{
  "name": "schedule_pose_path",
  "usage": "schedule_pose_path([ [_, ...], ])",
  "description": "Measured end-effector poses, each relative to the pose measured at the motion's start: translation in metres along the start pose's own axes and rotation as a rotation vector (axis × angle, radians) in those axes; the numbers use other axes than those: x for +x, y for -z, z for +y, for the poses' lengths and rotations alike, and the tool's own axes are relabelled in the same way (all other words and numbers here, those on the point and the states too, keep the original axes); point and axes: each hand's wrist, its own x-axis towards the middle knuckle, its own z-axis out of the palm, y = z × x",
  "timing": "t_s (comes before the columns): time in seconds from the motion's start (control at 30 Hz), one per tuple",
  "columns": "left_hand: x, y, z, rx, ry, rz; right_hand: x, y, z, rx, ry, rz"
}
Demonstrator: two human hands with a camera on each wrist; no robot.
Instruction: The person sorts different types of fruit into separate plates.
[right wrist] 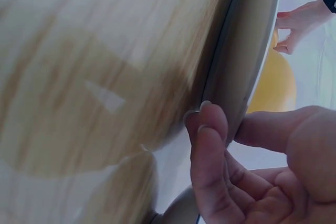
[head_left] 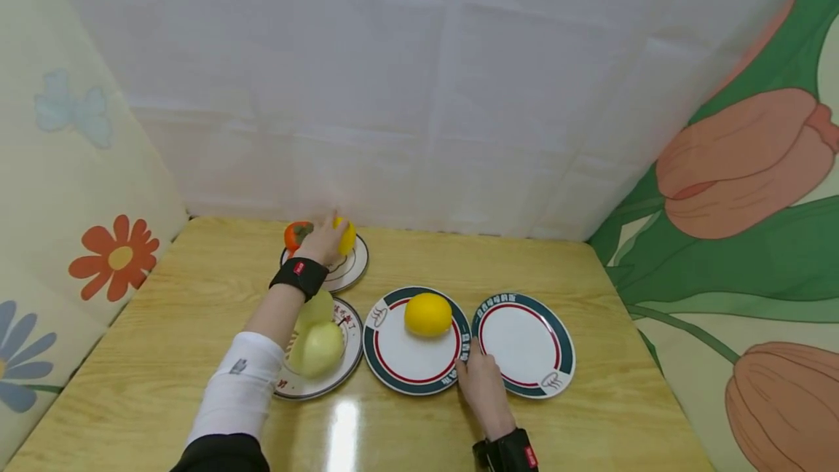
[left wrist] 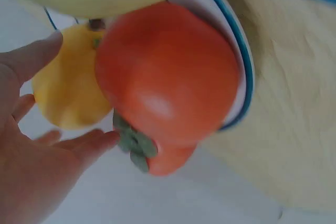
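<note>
My left hand (head_left: 321,240) reaches over the back left plate (head_left: 357,264), beside a yellow fruit (head_left: 347,237). In the left wrist view its thumb and spread fingers flank that yellow fruit (left wrist: 73,80), not curled round it. Two orange-red persimmons (left wrist: 168,72) lie close by, one showing a green calyx. My right hand (head_left: 483,388) pinches the rim of the middle plate (head_left: 400,377) between thumb and fingers, as the right wrist view shows. On that green-rimmed plate lies a yellow oval fruit (head_left: 428,314).
Pale green round fruits (head_left: 321,348) sit on the front left plate (head_left: 350,363), partly behind the left forearm. A green-rimmed plate (head_left: 524,344) with nothing on it stands to the right, close against the middle one. White cloth (head_left: 419,130) hangs behind the wooden table (head_left: 603,414).
</note>
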Motion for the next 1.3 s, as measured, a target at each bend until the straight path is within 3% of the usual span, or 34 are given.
schedule_pose_path([
  [0.2,-0.002,-0.003,0.003,0.023,0.005,-0.023,-0.003,0.000,0.000,-0.009,0.009,-0.008],
  [0.43,-0.007,0.007,0.008,0.008,0.033,-0.118,-0.003,0.001,-0.002,-0.007,0.024,0.003],
  [0.6,-0.013,0.020,0.017,-0.015,-0.089,-0.112,-0.003,0.002,-0.001,-0.009,0.024,0.013],
  [0.7,-0.018,0.030,0.031,-0.019,-0.165,-0.123,-0.003,0.003,-0.001,0.005,0.020,0.006],
  [0.83,-0.030,0.038,0.058,-0.011,-0.220,-0.220,-0.002,0.004,-0.001,0.020,0.022,-0.007],
  [1.1,-0.058,0.016,0.095,0.017,-0.329,-0.392,-0.001,0.002,-0.002,0.024,-0.004,-0.008],
  [1.3,-0.066,0.001,0.106,0.022,-0.342,-0.401,-0.001,0.002,-0.003,0.018,-0.001,-0.013],
])
